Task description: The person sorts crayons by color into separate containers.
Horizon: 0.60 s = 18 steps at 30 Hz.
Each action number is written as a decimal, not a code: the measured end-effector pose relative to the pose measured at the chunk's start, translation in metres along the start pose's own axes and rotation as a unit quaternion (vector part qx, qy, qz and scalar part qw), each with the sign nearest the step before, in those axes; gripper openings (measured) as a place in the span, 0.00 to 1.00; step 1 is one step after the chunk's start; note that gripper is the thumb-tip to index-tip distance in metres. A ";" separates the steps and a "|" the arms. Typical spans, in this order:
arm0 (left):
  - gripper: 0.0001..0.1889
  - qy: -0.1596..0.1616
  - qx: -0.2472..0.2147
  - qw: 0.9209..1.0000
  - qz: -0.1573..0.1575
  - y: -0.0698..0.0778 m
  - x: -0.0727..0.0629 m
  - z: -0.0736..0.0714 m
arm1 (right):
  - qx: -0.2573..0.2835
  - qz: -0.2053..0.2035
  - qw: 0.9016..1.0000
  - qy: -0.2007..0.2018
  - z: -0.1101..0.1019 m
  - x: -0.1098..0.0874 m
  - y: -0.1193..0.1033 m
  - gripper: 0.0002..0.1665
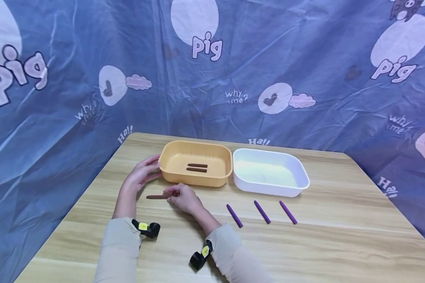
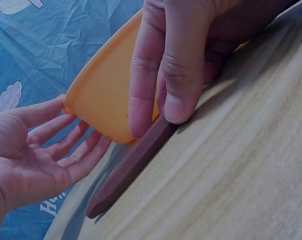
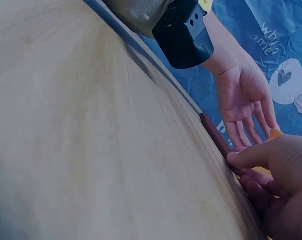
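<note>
My right hand (image 1: 185,199) pinches a brown crayon (image 1: 156,197) between thumb and fingers, low over the table in front of the orange bin (image 1: 194,180). Seen from the left wrist, this crayon (image 2: 133,170) has flat sides and a tapered tip pointing away from the fingers. My left hand (image 1: 140,175) has its fingers extended, with the fingertips against the left end of the bin. Inside the bin lie two more brown crayons (image 1: 197,170), side by side.
A white bin (image 1: 265,189) stands directly right of the orange one. Three purple crayons (image 1: 262,212) lie spaced apart on the wooden table (image 1: 340,236) in front of it. Behind the table hangs a blue printed cloth (image 1: 205,94).
</note>
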<state>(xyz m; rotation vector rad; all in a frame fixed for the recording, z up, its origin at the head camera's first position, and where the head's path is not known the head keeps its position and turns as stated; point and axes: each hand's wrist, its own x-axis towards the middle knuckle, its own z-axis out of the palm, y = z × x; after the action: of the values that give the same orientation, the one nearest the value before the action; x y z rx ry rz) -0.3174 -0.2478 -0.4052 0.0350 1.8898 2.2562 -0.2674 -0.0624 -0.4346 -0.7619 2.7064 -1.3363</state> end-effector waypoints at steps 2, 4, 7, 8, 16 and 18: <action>0.28 0.004 -0.002 1.000 -0.002 0.000 0.000 -0.001 | -0.013 -0.004 1.000 -0.001 0.000 0.000 -0.001 0.12; 0.28 0.004 -0.003 1.000 -0.002 0.000 0.000 -0.002 | -0.023 -0.006 1.000 -0.003 0.001 0.000 -0.001 0.11; 0.28 0.003 -0.003 1.000 -0.002 0.000 0.000 -0.001 | -0.027 -0.018 0.999 -0.004 0.000 0.000 0.000 0.11; 0.28 0.004 -0.004 1.000 -0.003 0.000 0.000 -0.001 | -0.028 -0.022 0.999 -0.004 0.000 0.000 0.000 0.11; 0.28 0.000 -0.006 1.000 0.001 0.001 0.000 -0.001 | -0.035 -0.014 0.999 -0.004 -0.001 -0.001 -0.004 0.11; 0.28 -0.001 -0.007 1.000 0.002 0.001 -0.001 -0.001 | -0.027 -0.008 1.000 -0.002 -0.002 -0.002 -0.005 0.11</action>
<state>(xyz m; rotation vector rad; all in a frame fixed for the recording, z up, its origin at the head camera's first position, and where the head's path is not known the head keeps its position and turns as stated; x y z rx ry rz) -0.3169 -0.2488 -0.4040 0.0398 1.8748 2.2711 -0.2643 -0.0630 -0.4298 -0.7909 2.7487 -1.2681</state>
